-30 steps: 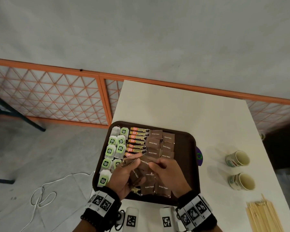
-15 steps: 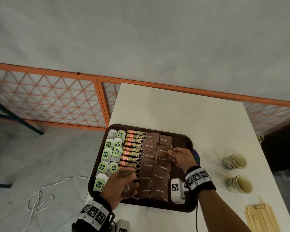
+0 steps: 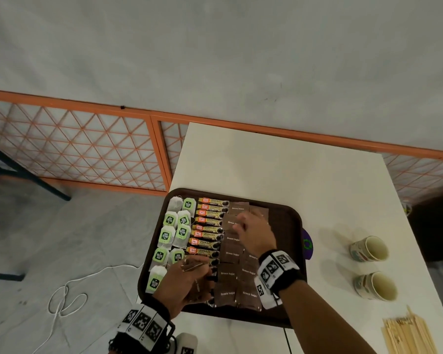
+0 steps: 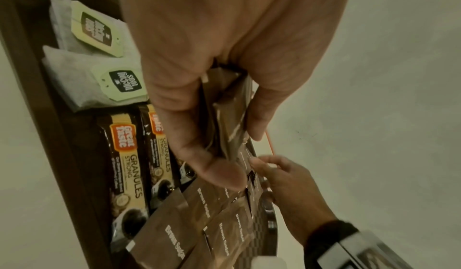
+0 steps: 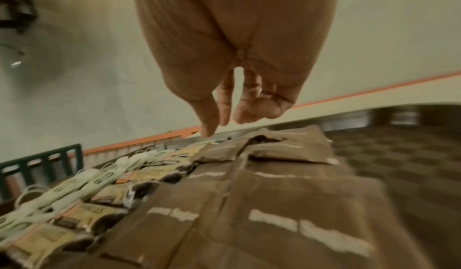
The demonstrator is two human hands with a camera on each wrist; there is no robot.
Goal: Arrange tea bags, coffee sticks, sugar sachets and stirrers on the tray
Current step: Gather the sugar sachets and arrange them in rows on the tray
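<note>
On the white table (image 3: 279,162), the left hand (image 3: 184,284) pinches spare brown sugar sachets (image 4: 229,115) over the dark brown tray (image 3: 289,226) while the right hand (image 3: 256,231) hovers, fingers (image 5: 252,111) loosely extended.

The left hand (image 4: 224,60) pinches a few brown paper sugar sachets (image 4: 230,113) above the dark brown tray (image 4: 47,115), near the right hand (image 4: 286,184).

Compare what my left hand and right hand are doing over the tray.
The left hand grips a small stack of brown sugar sachets near the tray's front; the right hand holds nothing. The left's fingers curl; the right's reach loosely over the far sachet rows. Both hover above the tray.
</note>
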